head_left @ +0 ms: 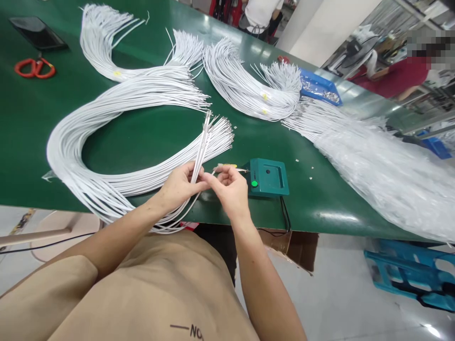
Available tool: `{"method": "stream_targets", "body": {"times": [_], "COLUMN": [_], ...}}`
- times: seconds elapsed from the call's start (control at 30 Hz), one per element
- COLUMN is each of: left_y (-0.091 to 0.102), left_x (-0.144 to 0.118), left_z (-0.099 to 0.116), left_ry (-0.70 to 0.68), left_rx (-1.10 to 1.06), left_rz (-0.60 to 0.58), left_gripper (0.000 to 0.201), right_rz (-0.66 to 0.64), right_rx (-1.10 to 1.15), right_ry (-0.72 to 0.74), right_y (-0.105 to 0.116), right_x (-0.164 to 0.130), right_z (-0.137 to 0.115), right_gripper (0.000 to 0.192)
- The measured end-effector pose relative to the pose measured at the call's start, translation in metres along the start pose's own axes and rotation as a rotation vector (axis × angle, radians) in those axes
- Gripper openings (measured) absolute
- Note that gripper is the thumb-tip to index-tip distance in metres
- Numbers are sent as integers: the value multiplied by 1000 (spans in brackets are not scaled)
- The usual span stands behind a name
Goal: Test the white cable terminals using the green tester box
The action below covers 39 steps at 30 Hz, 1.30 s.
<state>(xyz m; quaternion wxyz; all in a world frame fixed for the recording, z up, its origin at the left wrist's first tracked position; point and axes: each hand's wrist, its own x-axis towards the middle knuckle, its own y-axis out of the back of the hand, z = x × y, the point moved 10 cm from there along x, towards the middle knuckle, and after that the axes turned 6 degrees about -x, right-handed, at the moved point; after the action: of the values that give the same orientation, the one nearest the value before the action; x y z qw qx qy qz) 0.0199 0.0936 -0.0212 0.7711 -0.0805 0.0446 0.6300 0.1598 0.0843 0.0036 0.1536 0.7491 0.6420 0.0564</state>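
My left hand (pixel 179 187) grips a thin bunch of white wires (pixel 202 142) pulled up from a large curved bundle of white wires (pixel 106 118) on the green table (pixel 28 123). My right hand (pixel 229 187) pinches a single wire end close to the left hand's fingers. Just right of my right hand sits a small teal box with a green button (pixel 267 177), and a wire tip with a yellow-marked part (pixel 227 166) points at its left side.
More white wire bundles (pixel 249 90) lie farther back. A heap of clear plastic-wrapped wires (pixel 384 166) covers the right. A blue tray of metal parts (pixel 320 87), orange scissors (pixel 34 68) and a dark phone (pixel 37 32) are there. A person in red sits far right.
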Motion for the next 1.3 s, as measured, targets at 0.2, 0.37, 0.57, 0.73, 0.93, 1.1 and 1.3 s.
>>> {"method": "stream_targets", "body": {"times": [0.2,0.37,0.57,0.73,0.93,1.1,1.3], "left_y": [-4,0,-2,-1,-3,-9,-8], "left_x": [-4,-4,-3,-1,-2,-4,-4], "left_z": [-5,-3,-5,-5,-4,-4,-7], "left_ry": [55,43,14,-35,-38,-23,-6], "left_rx": [47,61,56,-71,-163,-175,-182], "left_rz": [-10,11,-14,-16,-48,-91,-103], "left_gripper": [28,27,26,22,18,18,20], "right_rz": [161,79,27,-110,-217,-169,-157], "right_rx": [193,178,194,455,708,451,299], "right_ry": [18,-58,-75,-188,-360,-145,-136], "right_y": [18,9,-3,-21,-44,-25,-13], "right_x": [8,2,-3,-3,-9,1,4], "right_z": [-5,4,8,17,28,8,13], "right_gripper": [32,32,20,17,10,21,14]}}
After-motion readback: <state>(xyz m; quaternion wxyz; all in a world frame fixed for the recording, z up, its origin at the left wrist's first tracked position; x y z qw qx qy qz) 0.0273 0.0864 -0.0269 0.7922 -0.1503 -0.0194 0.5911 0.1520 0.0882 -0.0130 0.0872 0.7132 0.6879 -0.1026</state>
